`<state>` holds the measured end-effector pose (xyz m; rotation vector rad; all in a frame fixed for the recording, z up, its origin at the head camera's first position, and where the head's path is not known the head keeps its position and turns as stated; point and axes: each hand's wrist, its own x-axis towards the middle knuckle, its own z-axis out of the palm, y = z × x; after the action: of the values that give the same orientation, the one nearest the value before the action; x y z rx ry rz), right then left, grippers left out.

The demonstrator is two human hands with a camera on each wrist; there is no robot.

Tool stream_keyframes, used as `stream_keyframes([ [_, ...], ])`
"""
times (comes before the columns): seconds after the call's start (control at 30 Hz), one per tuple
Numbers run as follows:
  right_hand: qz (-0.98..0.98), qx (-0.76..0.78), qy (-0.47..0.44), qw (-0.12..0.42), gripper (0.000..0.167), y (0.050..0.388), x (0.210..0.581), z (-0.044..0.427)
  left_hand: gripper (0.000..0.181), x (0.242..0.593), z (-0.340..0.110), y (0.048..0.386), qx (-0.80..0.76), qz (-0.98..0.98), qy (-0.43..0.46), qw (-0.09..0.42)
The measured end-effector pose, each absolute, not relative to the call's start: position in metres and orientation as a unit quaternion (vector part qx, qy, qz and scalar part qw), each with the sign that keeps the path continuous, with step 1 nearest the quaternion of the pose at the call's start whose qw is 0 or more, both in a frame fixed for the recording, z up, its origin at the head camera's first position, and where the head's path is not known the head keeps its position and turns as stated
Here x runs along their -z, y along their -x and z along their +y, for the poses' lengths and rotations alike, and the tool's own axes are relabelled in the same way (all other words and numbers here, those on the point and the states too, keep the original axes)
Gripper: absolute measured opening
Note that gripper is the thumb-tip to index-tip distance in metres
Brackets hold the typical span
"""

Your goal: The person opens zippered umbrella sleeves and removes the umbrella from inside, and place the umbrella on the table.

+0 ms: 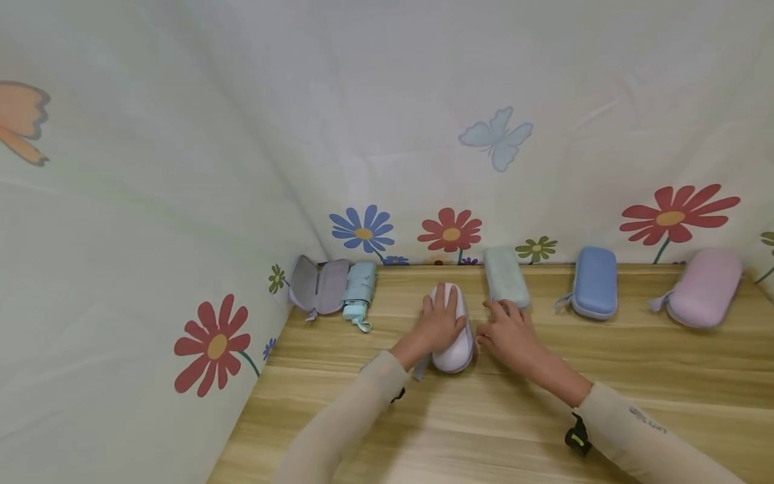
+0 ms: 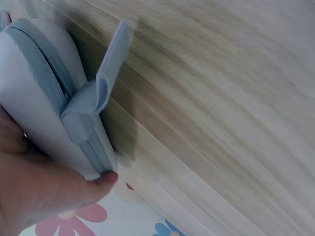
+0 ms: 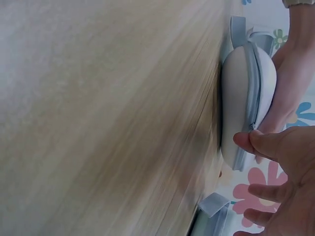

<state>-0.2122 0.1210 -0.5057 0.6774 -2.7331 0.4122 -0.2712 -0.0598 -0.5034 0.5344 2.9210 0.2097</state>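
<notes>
Head, worktop (image 1: 393, 423): wooden, its far and left edges meeting a flowered cloth (image 1: 387, 101)
Head, white case (image 1: 453, 356): lies near the far edge, left of that edge's middle, one end pointing toward it; a grey strap (image 1: 421, 368) hangs off its left side
Head, left hand (image 1: 437, 328): over the white case from the left, fingers laid across its top and gripping it
Head, right hand (image 1: 510, 339): just right of the white case, fingers bent, thumb toward the case's side
Head, green case (image 1: 506, 269): at the far edge, beyond the right hand
Head, grey case (image 1: 332, 286): spread wide at the far left corner
Head, umbrella (image 1: 361, 282): pale teal, folded, beside the grey case's right side
Head, blue case (image 1: 595, 282): along the far edge, right of the green case
Head, pink case (image 1: 704, 289): near the far right corner
Left wrist, zip (image 2: 56, 78): grey, running along the white case, strap standing out over the worktop
Left wrist, left hand: clamped on the white case, one fingertip at the zip's lower end
Right wrist, right hand: thumb and forefinger tips together at the zip, other fingers apart; cannot tell whether the zip's pull is pinched
</notes>
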Motion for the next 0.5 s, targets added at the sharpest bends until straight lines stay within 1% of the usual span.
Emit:
stream_keyframes([
  [0.07, -0.95, -0.14, -0.235, 0.15, 0.007, 0.214, 0.508, 0.121, 0.07, 0.508, -0.064, 0.272, -0.086, 0.974, -0.19, 0.088],
  [0.13, -0.95, -0.139, -0.236, 0.152, 0.006, 0.214, 0.509, 0.12, 0.075, 0.512, -0.069, 0.269, -0.123, 0.97, -0.187, 0.098],
  [0.33, -0.949, -0.132, -0.237, 0.158, 0.005, 0.217, 0.51, 0.119, 0.095, 0.518, -0.086, 0.25, -0.219, 0.951, -0.204, 0.079],
  [0.5, -0.954, -0.118, -0.227, 0.156, 0.006, 0.224, 0.508, 0.119, 0.095, 0.517, -0.094, 0.245, -0.199, 0.939, -0.262, 0.101],
])
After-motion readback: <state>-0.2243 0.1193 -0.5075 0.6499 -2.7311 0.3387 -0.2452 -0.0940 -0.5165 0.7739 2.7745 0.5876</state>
